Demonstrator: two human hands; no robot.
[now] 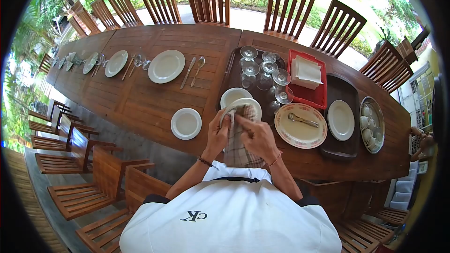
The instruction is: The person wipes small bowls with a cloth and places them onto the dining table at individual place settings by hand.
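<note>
A small white plate (253, 104) is held up at the table's near edge, partly covered by a checked cloth (241, 152) that hangs down in front of me. My left hand (217, 132) grips the plate's left side through the cloth, thumb on top. On the right, my right hand (258, 136) has its fingers curled on the cloth against the plate's face. Directly behind is another white plate (233, 95) on the dark tray. To the left a small white plate (186, 123) lies on the table.
Upside-down stemmed glasses (250, 69) crowd the tray close beyond my hands. A red tray (320, 94) holds napkins (305, 72). Right of my hands sit an oval platter (300, 137) with cutlery, a white plate (341, 120) on a brown tray and a round tray of cups (380, 146).
</note>
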